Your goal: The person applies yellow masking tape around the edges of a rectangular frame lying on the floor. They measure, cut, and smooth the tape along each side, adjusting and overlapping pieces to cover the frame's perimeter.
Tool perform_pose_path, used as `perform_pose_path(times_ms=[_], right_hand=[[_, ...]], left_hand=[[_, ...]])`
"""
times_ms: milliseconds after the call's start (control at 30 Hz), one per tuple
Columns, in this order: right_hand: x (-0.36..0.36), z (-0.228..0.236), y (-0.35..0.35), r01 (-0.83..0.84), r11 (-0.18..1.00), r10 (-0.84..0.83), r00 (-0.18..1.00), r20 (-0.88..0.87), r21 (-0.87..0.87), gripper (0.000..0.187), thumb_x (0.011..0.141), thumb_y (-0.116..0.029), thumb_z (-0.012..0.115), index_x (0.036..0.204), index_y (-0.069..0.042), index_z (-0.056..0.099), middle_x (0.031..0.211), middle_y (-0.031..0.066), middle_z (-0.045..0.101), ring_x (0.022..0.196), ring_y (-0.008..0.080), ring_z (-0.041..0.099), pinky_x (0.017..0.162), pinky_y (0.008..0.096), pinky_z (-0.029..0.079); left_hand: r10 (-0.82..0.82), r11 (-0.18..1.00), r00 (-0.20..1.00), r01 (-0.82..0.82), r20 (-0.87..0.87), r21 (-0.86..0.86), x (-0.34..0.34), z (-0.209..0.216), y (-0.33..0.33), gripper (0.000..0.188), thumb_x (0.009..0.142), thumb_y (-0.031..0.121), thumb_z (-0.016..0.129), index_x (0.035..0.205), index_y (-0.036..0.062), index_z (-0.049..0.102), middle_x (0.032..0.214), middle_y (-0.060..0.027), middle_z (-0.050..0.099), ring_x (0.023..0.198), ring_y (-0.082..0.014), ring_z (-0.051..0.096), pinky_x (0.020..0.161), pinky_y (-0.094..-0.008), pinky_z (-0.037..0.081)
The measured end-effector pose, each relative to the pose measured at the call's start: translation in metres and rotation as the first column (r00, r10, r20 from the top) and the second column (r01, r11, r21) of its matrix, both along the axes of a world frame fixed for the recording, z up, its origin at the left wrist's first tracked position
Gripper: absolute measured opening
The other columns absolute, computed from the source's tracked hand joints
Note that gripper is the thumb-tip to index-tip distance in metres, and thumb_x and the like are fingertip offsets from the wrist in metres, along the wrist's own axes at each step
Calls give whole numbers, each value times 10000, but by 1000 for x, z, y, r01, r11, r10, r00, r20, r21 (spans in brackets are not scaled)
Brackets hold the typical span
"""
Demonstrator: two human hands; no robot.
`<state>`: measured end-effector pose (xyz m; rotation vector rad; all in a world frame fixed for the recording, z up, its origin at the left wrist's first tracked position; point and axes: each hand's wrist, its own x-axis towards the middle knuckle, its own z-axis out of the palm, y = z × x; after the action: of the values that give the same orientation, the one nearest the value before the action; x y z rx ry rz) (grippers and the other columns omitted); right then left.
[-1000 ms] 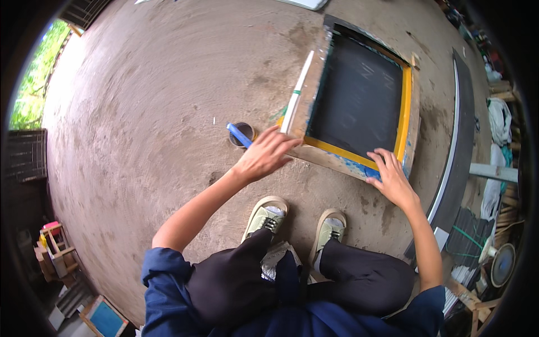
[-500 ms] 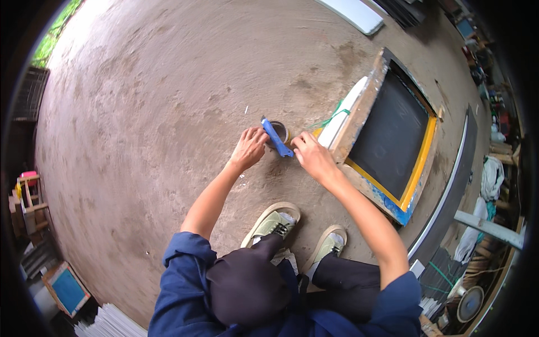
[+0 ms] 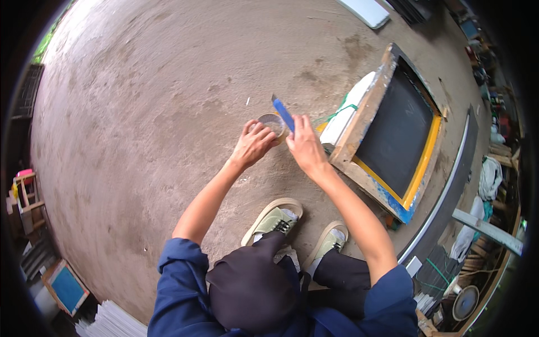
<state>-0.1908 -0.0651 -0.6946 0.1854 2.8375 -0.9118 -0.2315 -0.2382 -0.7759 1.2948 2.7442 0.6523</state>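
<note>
My left hand (image 3: 254, 145) grips the near left side of a tape roll (image 3: 273, 118), its fingers curled over the rim. The roll looks yellowish brown outside and is held above the concrete. In my right hand (image 3: 307, 149) is a blue utility knife (image 3: 284, 114), held by its lower end. Its dark tip points up and to the left, past the roll's right side. Knife and roll are very close together; whether they touch I cannot tell.
A wooden frame (image 3: 359, 128) with a dark panel and yellow edging leans at right over a white bundle (image 3: 349, 114) tied with green string. My shoes (image 3: 276, 220) stand just below my hands. Shelves and clutter line the right; a small blue-panelled frame (image 3: 67, 289) sits lower left.
The blue knife, earlier lying across the roll by my left fingers, is now in my right hand, moved slightly up and right. My left hand has closed further over the roll.
</note>
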Motion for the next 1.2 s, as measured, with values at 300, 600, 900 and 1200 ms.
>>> perform_pose_path(times_ms=[300,600,900,1200], right_hand=[[41,54,101,384,920,-360,909,-210,81,397,901,-141,543,1251,27,461,1021,213,439,890,368,528,838,423,446],[43,37,97,366,886,-326,928,-178,285,639,871,-339,602,1397,-71,358,1218,189,352,1123,367,376,911,504,368],[142,233,150,-44,818,-174,932,-319,-573,528,942,-392,524,1322,-33,453,1175,109,496,1096,183,491,966,307,386],[269,267,154,13,-1,-356,934,13,-1000,390,940,-317,538,1207,-32,519,1098,71,580,1018,174,551,918,343,436]], left_hand=[[323,785,885,-448,334,427,0,60,39,304,949,218,498,725,19,547,683,-103,575,647,-272,546,765,-377,398],[-12,423,638,-694,770,582,1,141,76,448,981,343,468,627,74,417,594,68,316,545,-47,284,484,-240,266],[-712,511,119,-588,692,627,33,268,137,269,933,349,499,958,85,542,858,-14,588,774,-123,588,692,-265,477],[-729,516,253,-408,636,753,123,325,196,279,919,303,535,909,29,586,829,-31,579,764,-117,563,713,-264,455]])
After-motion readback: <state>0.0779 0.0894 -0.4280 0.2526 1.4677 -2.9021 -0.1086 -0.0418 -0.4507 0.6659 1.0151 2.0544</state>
